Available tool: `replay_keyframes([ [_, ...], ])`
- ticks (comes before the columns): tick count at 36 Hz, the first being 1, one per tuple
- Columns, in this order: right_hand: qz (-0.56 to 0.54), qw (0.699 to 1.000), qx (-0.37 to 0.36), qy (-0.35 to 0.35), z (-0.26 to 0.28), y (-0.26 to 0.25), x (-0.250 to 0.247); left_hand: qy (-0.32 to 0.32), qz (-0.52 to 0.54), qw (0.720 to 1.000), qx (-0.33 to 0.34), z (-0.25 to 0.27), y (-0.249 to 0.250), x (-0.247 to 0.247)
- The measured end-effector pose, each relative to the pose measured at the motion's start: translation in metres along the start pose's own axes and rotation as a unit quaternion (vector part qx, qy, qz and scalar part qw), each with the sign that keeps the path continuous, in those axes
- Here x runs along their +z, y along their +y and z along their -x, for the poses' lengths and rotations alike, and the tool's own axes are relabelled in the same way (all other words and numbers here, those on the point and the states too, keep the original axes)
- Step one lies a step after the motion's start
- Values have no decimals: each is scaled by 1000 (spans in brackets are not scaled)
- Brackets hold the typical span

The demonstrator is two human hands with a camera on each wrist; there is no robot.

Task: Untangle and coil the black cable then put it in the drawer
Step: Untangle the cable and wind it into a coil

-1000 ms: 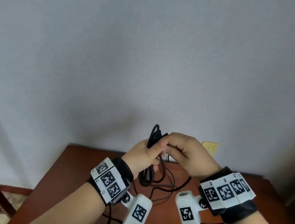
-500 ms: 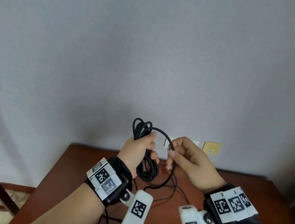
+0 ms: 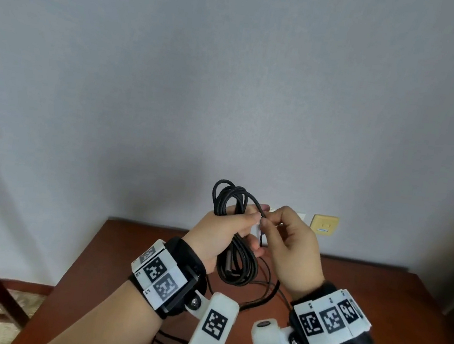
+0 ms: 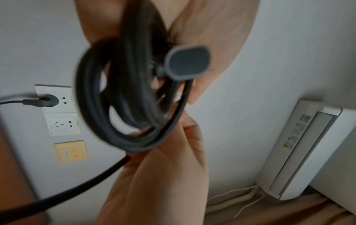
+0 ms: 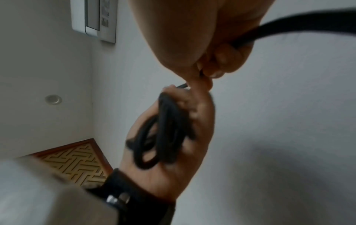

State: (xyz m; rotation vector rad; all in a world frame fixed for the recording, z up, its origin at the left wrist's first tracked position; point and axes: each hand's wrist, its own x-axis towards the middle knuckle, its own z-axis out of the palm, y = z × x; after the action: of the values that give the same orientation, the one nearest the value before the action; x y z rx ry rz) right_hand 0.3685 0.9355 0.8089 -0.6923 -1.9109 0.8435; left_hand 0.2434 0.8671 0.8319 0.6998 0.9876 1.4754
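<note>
Black cable (image 3: 234, 254) coiled in left hand (image 3: 223, 235) grip — right hand (image 3: 292, 244) pinching strand.

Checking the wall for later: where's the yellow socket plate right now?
Head view: the yellow socket plate sits low on the wall, just right of the right hand.

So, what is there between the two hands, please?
In the head view only a short stretch of the black cable bridges them: it runs from the bundle gripped by the left hand to the pinching right hand.
</note>
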Motion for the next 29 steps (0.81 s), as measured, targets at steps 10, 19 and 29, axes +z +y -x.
replay_keyframes([
  [10, -34, 992, -49, -107, 0, -23, 0, 29, 31, 999, 25, 0, -7, -2],
  [19, 4, 995, -37, -98, -3, -14, -6, 57, 98, 991, 65, -3, -9, -1],
  [29, -30, 938, 89, -333, 14, -5, 7, 104, 134, 972, 164, -4, 14, 3],
])
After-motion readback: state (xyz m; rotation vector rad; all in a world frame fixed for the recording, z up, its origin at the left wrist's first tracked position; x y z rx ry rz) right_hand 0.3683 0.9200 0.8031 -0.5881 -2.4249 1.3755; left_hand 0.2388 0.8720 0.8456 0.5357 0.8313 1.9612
